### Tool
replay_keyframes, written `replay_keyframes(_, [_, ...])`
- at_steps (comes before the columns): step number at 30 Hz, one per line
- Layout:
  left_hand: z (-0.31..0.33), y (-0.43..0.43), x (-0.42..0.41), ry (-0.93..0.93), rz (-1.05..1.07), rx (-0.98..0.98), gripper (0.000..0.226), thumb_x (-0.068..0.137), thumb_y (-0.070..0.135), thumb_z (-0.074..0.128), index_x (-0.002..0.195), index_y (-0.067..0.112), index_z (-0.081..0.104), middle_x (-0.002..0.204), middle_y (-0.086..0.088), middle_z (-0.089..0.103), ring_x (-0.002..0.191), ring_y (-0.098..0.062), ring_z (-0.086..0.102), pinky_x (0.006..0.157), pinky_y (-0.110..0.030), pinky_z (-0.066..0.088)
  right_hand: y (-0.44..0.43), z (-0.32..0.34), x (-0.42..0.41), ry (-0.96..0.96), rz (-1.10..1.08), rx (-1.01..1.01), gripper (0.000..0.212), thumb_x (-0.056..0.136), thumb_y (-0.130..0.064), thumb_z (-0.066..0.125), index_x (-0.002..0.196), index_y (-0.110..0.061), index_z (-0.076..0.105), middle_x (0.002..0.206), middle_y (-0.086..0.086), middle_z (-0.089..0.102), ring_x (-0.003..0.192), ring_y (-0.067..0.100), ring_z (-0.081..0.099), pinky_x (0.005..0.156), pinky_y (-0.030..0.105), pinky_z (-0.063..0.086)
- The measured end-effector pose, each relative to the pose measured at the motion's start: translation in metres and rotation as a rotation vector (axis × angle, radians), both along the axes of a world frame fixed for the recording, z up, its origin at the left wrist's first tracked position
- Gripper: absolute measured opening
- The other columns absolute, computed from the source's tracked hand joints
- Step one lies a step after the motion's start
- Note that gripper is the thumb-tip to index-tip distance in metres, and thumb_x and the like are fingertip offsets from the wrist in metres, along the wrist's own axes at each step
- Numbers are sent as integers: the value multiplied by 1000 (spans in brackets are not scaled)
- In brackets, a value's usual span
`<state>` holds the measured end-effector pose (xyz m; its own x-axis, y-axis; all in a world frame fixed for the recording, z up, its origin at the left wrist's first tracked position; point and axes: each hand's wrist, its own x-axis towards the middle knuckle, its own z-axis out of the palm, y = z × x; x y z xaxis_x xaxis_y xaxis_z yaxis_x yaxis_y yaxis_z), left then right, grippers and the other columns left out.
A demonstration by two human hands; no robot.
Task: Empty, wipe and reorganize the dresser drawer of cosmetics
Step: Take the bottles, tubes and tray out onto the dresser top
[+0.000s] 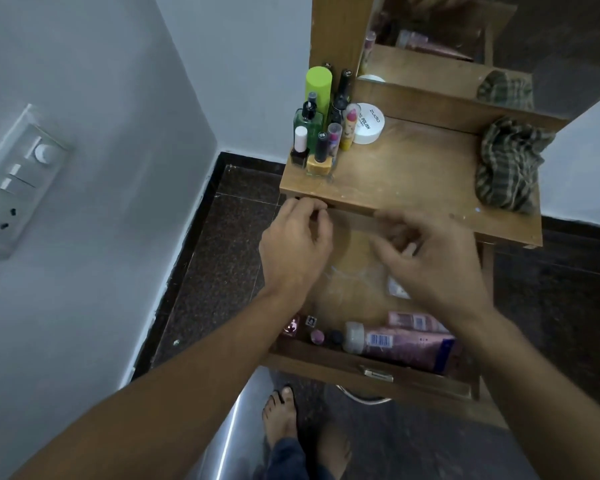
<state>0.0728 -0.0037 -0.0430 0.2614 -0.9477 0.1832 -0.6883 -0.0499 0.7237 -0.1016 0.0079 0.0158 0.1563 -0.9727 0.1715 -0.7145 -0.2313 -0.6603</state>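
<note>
**Reaching into an open drawer, with tippable bottles close by**

Easy to topple the bottles [321,133] packed upright on the far left corner of the dresser top [413,178]. Tall, narrow, crowded together, and just beyond the left hand [295,244]. Enough to lift that hand carelessly, or to push one more piece against the cluster, and over onto the wood or down to the dark floor.

Also possible to drag the drawer [378,367] too far out (pulled well open toward the near side, under the top). That would likely spill the pink tubes [406,342] and small pots [317,336] lying along its near wall.

Not ready for wiping yet, judging by those leftovers. Checked cloth [510,164] bunched at the far right of the top, well apart from both hands. White jar [369,123] just right of the bottles.

Left hand: back up, at the drawer's far left corner, just under the top's front edge. Fingers curled in, thumb and fingertips drawn together; pinching something small or nothing at all, cannot tell.

Right hand [430,261]: hovering over the drawer's middle, blurred. Fingers loosely bent and apart, gripping nothing visible.
</note>
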Motion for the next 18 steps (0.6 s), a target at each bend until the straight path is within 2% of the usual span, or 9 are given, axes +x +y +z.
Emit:
replay_keyframes(2, [0,3,0,-4,16,4,14,97,24,61,103,19,72,98,5,66,73,-17,62,68,-37,52,25,-15,-2,0,52,113,29,81,-21,79,110,-25,76,86,-14,67,63,5,60,64,10,46])
replay_keyframes(4, [1,7,-1,2,31,10,14,97,23,61,103,19,73,98,4,67,72,-19,63,68,-38,53,42,-26,-2,122,174,303,31,80,-27,78,110,-32,75,88,-16,68,64,2,60,67,15,48])
replay_keyframes(6, [2,12,-3,5,31,24,14,96,23,61,104,20,73,100,5,68,71,-19,63,69,-37,53,53,-35,1,335,342,427,37,78,-39,71,114,-38,70,98,-17,65,81,2,60,73,28,51])
replay_keyframes(7, [2,14,-5,4,27,28,14,96,24,61,104,20,73,101,6,68,71,-17,63,68,-36,53,56,-38,3,399,405,452,38,76,-42,66,114,-39,67,99,-17,60,91,8,61,74,31,52])
replay_keyframes(9, [3,17,-8,2,20,31,15,97,24,61,104,21,73,101,8,68,69,-12,60,66,-31,50,60,-43,7,448,472,464,34,75,-41,62,109,-38,67,98,-17,56,99,14,61,75,36,54])
replay_keyframes(12, [2,20,-11,-10,22,35,14,97,25,61,104,22,73,100,9,67,67,-8,53,65,-25,42,59,-53,10,495,507,436,31,79,-38,63,110,-37,67,104,-13,61,100,16,62,78,39,56])
replay_keyframes(15, [3,21,-14,-3,32,42,14,97,26,61,104,23,72,99,9,66,67,-11,57,65,-30,48,59,-58,10,468,499,381,16,81,-40,63,95,-32,65,98,-10,62,96,19,63,74,37,54])
replay_keyframes(18, [7,23,-17,4,28,44,14,97,26,61,105,22,73,99,8,66,69,-16,61,67,-35,53,60,-54,13,466,500,360,16,81,-42,59,86,-28,63,94,-9,63,92,21,64,71,38,53])
